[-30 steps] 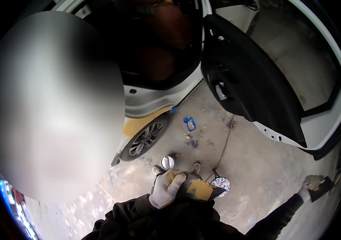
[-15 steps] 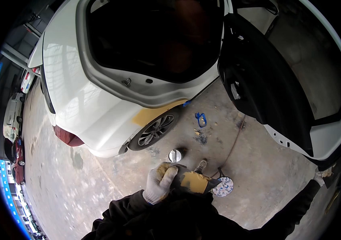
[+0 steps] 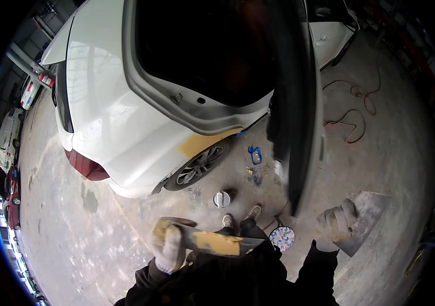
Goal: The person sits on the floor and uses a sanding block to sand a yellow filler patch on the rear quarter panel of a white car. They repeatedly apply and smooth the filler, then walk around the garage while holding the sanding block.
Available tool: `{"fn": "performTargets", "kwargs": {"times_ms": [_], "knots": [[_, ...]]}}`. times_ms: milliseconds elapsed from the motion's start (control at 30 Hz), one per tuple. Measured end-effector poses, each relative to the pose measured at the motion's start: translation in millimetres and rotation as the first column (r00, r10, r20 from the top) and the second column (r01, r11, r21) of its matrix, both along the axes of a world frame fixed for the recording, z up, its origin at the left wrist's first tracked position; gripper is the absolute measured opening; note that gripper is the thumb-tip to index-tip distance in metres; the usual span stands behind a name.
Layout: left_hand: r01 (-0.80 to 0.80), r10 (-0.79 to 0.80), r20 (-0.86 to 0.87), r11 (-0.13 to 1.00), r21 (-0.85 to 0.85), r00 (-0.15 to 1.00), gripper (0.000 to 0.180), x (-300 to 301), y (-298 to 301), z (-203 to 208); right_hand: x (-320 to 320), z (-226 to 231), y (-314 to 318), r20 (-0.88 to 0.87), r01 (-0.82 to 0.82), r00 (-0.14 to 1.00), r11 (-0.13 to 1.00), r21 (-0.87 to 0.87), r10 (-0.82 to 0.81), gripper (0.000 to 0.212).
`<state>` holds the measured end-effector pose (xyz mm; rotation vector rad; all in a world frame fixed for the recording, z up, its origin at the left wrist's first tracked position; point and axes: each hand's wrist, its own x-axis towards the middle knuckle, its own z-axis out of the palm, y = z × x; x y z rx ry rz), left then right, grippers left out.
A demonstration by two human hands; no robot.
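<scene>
In a stained white glove, my left hand (image 3: 168, 248) grips the end of a dark putty board (image 3: 252, 247). A smear of yellow putty (image 3: 218, 243) lies on the board. My right hand (image 3: 337, 224), also gloved, is closed around a flat grey spreader (image 3: 369, 218) held out to the right. Ahead stands a white car (image 3: 100, 86) with a yellow filled patch (image 3: 202, 144) above its rear wheel (image 3: 198, 167). Its rear door (image 3: 299, 102), blurred by motion, stands partly open, edge toward me. The door opening is mostly dark inside.
A round metal can (image 3: 222, 199) stands on the floor near my feet. A round speckled seat or disc (image 3: 282, 238) is close by. Blue tape (image 3: 255, 155) lies by the wheel; a red hose (image 3: 358, 125) curls beyond the door. Other cars line the far left.
The rear door has swung inward toward the car, uncovering the hose behind it. My right hand has come inward from the door's edge. My left hand has shifted left with the board.
</scene>
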<state>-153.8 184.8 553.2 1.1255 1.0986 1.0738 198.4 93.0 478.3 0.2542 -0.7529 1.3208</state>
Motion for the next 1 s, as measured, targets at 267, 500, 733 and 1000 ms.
{"fn": "performTargets", "kwargs": {"times_ms": [267,500,733,1000], "knots": [[-0.176,0.180,-0.014,0.973,0.149,0.984,0.044,-39,12,-10,-28,17,-15,-0.041,0.267,0.957,0.929,-0.257,-0.287,0.016],[-0.060,0.060,0.000,0.995,0.081,0.998,0.045,-27,10,-17,-7,7,-65,0.064,0.368,0.924,0.829,-0.422,-0.377,0.018],[-0.185,0.196,-0.045,0.966,0.181,0.980,0.041,11,2,-26,60,13,-46,0.025,0.341,0.931,0.843,-0.416,-0.364,0.014],[-0.429,0.448,-0.063,0.882,0.197,0.892,0.037,147,-35,-49,221,-26,35,-0.047,0.026,0.998,0.933,-0.359,-0.046,0.018]]}}
